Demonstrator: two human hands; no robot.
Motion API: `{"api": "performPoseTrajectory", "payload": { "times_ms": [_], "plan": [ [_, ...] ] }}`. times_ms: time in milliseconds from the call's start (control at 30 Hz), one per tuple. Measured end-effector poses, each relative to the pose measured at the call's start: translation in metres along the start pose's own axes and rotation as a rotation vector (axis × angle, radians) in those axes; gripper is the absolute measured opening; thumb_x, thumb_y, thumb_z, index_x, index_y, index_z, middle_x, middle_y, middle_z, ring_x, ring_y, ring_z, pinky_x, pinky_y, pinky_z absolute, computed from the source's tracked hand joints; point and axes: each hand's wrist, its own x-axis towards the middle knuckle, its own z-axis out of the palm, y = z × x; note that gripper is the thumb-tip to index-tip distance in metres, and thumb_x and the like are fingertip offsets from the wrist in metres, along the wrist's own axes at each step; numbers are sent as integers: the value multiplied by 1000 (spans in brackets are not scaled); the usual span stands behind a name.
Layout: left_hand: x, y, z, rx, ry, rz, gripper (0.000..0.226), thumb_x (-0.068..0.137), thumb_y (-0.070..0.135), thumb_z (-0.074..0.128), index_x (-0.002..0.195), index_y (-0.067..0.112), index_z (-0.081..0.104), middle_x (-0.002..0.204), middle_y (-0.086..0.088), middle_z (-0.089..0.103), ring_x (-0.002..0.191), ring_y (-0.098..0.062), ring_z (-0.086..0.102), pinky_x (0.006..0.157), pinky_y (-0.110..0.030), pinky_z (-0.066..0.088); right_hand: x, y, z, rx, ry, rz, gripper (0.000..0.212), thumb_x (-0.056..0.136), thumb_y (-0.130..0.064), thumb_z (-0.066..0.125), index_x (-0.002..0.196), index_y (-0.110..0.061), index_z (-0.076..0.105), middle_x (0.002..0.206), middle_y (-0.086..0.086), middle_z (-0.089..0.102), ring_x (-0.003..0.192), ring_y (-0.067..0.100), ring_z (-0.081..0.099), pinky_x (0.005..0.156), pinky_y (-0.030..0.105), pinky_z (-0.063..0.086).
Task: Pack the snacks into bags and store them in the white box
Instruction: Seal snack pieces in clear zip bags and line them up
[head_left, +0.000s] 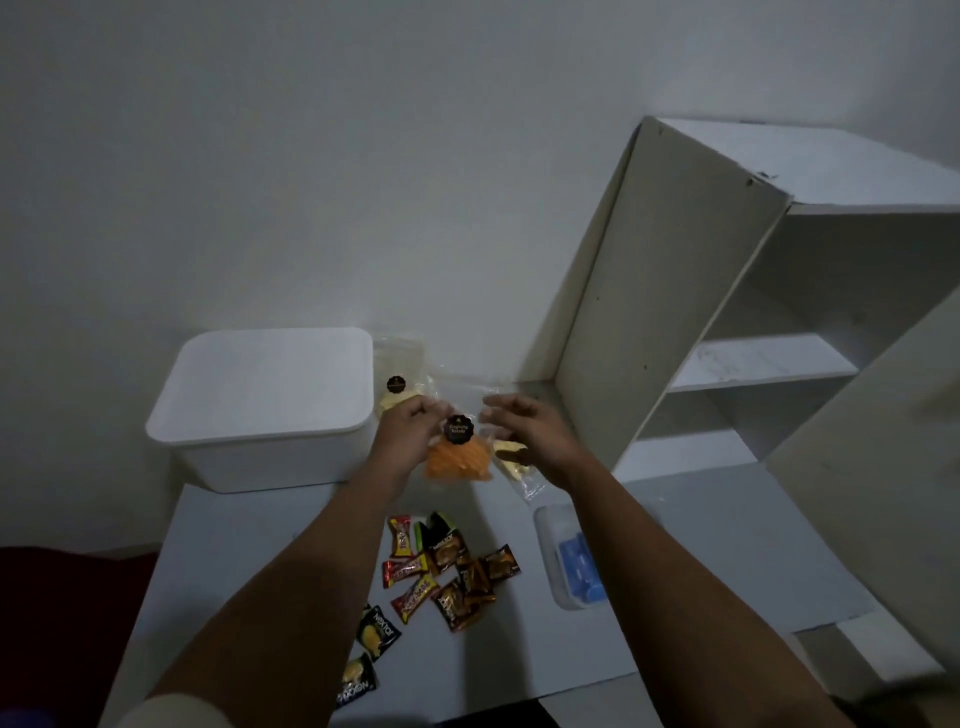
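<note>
My left hand (406, 427) grips a clear bag of orange snack sticks (460, 460) with a round black label, held above the white table (249, 540). To the right of that bag, my right hand (524, 428) has its fingers spread and blurred, touching the bag's clear top edge. A second clear bag of pale snacks (396, 387) leans behind, next to the white box (265, 410), which has its lid on. Another pale snack bag (514, 467) lies under my right hand. Several small wrapped snacks (447, 566) lie scattered on the table nearer to me.
A clear plastic container with blue items (571, 561) sits at the table's right, partly hidden by my right forearm. A white shelf unit (727, 322) stands at the right against the wall. A dark red surface (67, 613) lies to the left of the table.
</note>
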Motion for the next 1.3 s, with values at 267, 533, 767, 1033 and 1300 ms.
{"api": "performPoseTrajectory", "payload": {
  "times_ms": [267, 533, 767, 1033, 1300],
  "plan": [
    [95, -56, 33, 161, 130, -65, 19, 95, 25, 65, 115, 23, 65, 108, 0, 70, 96, -15, 67, 74, -30, 56, 103, 51, -18, -21, 101, 139, 16, 97, -4, 61, 92, -14, 72, 89, 5, 69, 84, 23, 67, 62, 37, 59],
    [222, -89, 52, 510, 219, -41, 34, 85, 5, 52, 89, 38, 57, 91, 1, 56, 83, -30, 60, 65, -30, 45, 270, 81, -22, -136, 116, 131, 31, 95, 4, 54, 83, -18, 72, 91, 1, 72, 91, 19, 67, 91, 51, 58],
    [272, -109, 49, 608, 425, -129, 39, 79, 17, 43, 116, 12, 58, 112, -12, 63, 99, -32, 60, 69, -28, 36, 331, 89, -4, -167, 76, 118, 23, 98, 5, 48, 97, -4, 69, 85, 0, 66, 72, 6, 58, 65, 18, 47],
    [257, -96, 60, 621, 598, -111, 40, 87, 5, 52, 127, 4, 56, 132, -18, 54, 115, -34, 47, 77, -25, 34, 315, 96, -29, -180, 123, 149, 34, 96, -1, 56, 126, -16, 62, 103, -4, 64, 87, 6, 60, 88, 24, 52],
    [222, -106, 100, 463, 337, -205, 42, 84, 12, 60, 125, 14, 58, 120, -14, 66, 111, -33, 63, 92, -34, 51, 252, 113, -114, -505, 449, 257, 23, 94, -20, 57, 114, -18, 67, 115, 8, 72, 107, 29, 68, 90, 29, 50]
  ]
}}
